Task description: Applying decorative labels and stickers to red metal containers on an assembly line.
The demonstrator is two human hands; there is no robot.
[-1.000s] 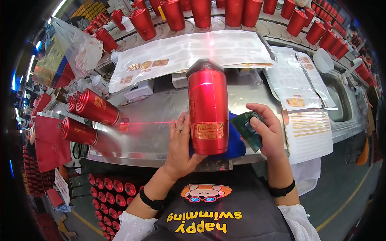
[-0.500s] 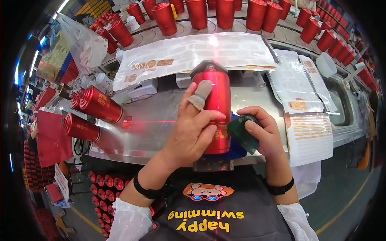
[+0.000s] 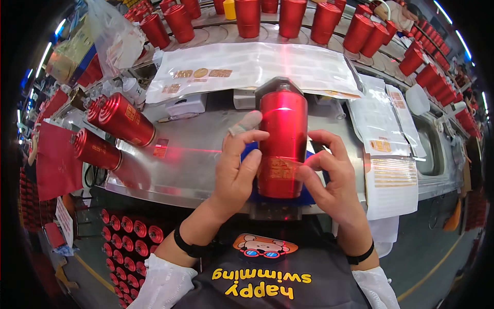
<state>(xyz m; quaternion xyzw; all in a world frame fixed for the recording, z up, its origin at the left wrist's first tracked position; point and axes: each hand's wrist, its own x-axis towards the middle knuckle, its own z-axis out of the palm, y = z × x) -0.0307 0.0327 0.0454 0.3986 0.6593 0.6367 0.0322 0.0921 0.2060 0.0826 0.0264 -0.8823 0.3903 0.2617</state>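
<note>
A shiny red metal canister [image 3: 284, 123] lies lengthwise in front of me against a dark angular holder [image 3: 278, 83], over a blue pad [image 3: 307, 198]. Near its closer end is a gold square label [image 3: 281, 169]. My left hand [image 3: 229, 170] is at the canister's left side, fingers apart, index fingertip touching it; a cloth cot [image 3: 246, 123] covers one finger. At the label's right edge, the thumb and index finger of my right hand [image 3: 337, 180] are pinched together. What they grip is too small to make out. A dark patch shows behind these fingers; I cannot tell what it is.
Three labelled red canisters [image 3: 123, 119] lie on the steel bench's left. Label sheets [image 3: 206, 67] cover the back, with more sheets [image 3: 391, 175] at the right by a sink [image 3: 431, 136]. Red canisters [image 3: 248, 18] stand along a conveyor [image 3: 267, 33]; several more [image 3: 127, 224] stand below left.
The dark green scraper plainly held in my right hand is no longer recognisable. That hand has moved to the label's edge. My left hand has drawn off the canister's top to its left side.
</note>
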